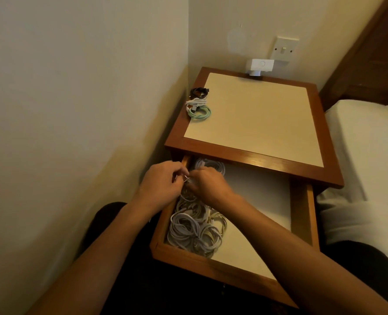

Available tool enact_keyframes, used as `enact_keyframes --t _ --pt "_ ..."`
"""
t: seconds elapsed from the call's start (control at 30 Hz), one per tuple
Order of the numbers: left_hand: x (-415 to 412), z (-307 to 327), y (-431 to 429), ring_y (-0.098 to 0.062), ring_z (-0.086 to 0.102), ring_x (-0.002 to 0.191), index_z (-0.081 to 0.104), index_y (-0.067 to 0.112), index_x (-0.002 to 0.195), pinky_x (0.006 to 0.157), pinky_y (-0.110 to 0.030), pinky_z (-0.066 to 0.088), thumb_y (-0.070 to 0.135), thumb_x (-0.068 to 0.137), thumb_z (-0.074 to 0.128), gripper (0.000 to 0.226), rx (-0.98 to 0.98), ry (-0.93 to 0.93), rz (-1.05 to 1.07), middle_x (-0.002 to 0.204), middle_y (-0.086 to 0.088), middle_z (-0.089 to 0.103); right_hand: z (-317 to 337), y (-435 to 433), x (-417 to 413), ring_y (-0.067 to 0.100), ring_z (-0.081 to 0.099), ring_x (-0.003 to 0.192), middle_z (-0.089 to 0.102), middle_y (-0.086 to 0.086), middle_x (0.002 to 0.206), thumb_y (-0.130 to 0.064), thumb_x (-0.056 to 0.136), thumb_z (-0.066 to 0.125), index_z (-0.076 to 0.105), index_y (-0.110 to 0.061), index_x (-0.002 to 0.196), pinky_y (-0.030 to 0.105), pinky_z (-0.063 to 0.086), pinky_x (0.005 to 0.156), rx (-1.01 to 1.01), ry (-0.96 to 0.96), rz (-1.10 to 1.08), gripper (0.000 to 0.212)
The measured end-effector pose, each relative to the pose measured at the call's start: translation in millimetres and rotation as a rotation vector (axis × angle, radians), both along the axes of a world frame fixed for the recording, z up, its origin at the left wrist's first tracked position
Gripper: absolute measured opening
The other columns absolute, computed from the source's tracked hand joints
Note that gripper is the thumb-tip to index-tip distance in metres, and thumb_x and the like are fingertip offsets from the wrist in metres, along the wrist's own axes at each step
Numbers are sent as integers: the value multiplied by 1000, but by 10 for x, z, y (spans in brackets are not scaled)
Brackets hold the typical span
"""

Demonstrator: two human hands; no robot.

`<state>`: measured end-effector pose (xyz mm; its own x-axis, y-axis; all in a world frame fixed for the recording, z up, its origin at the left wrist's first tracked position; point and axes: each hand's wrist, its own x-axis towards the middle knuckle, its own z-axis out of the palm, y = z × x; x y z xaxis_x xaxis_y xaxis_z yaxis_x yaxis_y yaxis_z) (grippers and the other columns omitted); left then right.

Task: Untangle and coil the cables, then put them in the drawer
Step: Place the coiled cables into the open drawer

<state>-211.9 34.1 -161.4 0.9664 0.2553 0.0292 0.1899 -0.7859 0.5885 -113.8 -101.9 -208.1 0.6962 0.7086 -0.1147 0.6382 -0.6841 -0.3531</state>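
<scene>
1. Pinching a thin white cable, the left hand has its fingers curled tight over the far left corner of the open drawer.
2. The right hand meets it there, knuckles up. Its fingertips are hidden, so I cannot tell whether it grips the same strand.
3. Below the hands, a heap of pale coiled cables lies along the drawer's left side, with the loops touching and overlapping.
4. Three more coils sit on the far left of the bedside table: a black coil, a white coil and a green coil.
5. These cords look light, limp and springy, so a coil would probably loosen once released.
6. Judged best hold: pinch across the whole bundle of loops rather than one strand, and keep the stiffer plug ends tucked in so they do not snag neighbouring coils.
</scene>
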Motion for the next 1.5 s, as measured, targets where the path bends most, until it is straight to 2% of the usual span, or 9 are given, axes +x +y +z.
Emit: enact_keyframes --t 0.13,0.27,0.47,0.67,0.93,1.1,1.17,1.3,1.5 --pt "-23 53 74 -6 60 100 70 30 120 86 -29 54 29 95 68 25 -64 -60 94 114 12 65 245 -195 96 18 68 87 75 0 95 -28 101 62 78 -20 102 40 56 78 194 26 -128 18" --pt "23 294 -63 5 52 114 59 33 139 83 -9 40 41 91 74 51 -201 -80 -46 130 23 56 764 -519 12 0 68 87 77 -12 98 -29 97 69 79 -29 112 26 58 79 425 166 -213 18" --pt "102 598 -267 -3 72 92 78 27 105 85 -34 60 20 93 73 15 -380 -154 -127 95 11 77 1244 -802 -180 -8 68 83 77 -15 90 -31 91 76 79 -31 107 9 52 67 520 159 -214 16" --pt "-75 784 -465 -21 76 81 71 -2 110 66 -25 60 1 92 69 19 -1011 -64 -57 94 -16 78 1373 -922 -240 7 76 84 80 -4 91 -30 90 77 79 -19 104 37 64 82 732 313 -282 18" --pt "-153 876 -560 -20 76 81 71 -3 107 73 -29 64 0 90 69 17 -1289 -202 152 94 -17 77 1163 -1104 -448 17 72 104 77 -2 111 -33 108 49 69 -25 123 39 58 95 822 804 -328 27" --pt "-228 780 -644 -26 77 83 73 -1 107 75 -35 65 1 88 74 20 -1142 -229 202 93 -17 78 1109 -1058 -558 22 73 89 77 12 98 -11 93 69 69 -6 116 31 62 83 1235 993 -517 23" --pt "-245 708 -655 -25 78 83 76 6 104 74 -37 65 6 87 78 18 -932 -255 222 88 -10 79 1104 -1018 -595 20 74 87 77 10 96 -8 91 73 71 -8 111 28 62 78 1280 832 -554 20" --pt "-269 629 -677 -3 73 72 80 21 98 63 -24 61 25 88 81 12 -461 -293 246 78 9 77 1033 -953 -715 4 73 90 76 -7 93 -18 92 76 70 -18 116 20 60 78 1046 136 -472 24" --pt "-282 618 -672 8 68 77 79 24 106 58 -8 49 28 90 78 17 -295 -303 233 83 14 75 998 -921 -770 -2 69 93 73 -13 99 -31 95 72 67 -27 117 20 59 77 998 140 -489 23"
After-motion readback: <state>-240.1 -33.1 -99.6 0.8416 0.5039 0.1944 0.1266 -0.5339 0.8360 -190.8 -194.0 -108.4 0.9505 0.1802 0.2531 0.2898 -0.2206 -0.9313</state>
